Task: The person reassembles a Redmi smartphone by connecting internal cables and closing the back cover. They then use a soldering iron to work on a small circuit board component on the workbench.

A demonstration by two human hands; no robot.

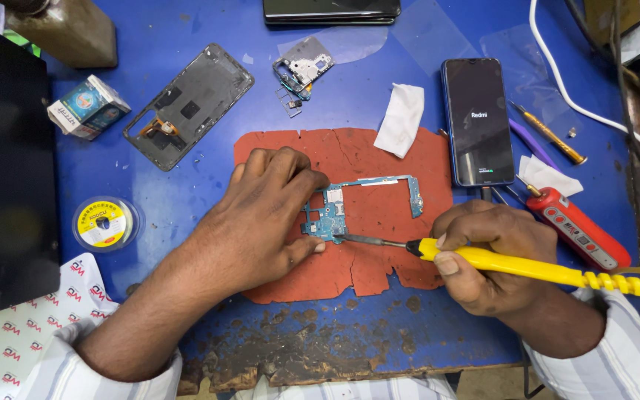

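A blue-green phone circuit board (364, 200) lies on a worn red rubber mat (379, 159) in the middle of the blue table. My left hand (264, 215) rests on the mat and pins the board's left end with its fingertips. My right hand (494, 255) grips a yellow soldering iron (527, 267) like a pen. Its metal tip (364, 240) touches the board's lower left corner, just beside my left thumb.
A dark phone (477, 122) with a lit screen lies right of the mat, next to a white cloth (400, 118), a red tool (579, 230) and screwdrivers. A phone back frame (190, 104), small metal parts (301, 70), a solder spool (101, 222) and a small box (87, 107) lie left and behind.
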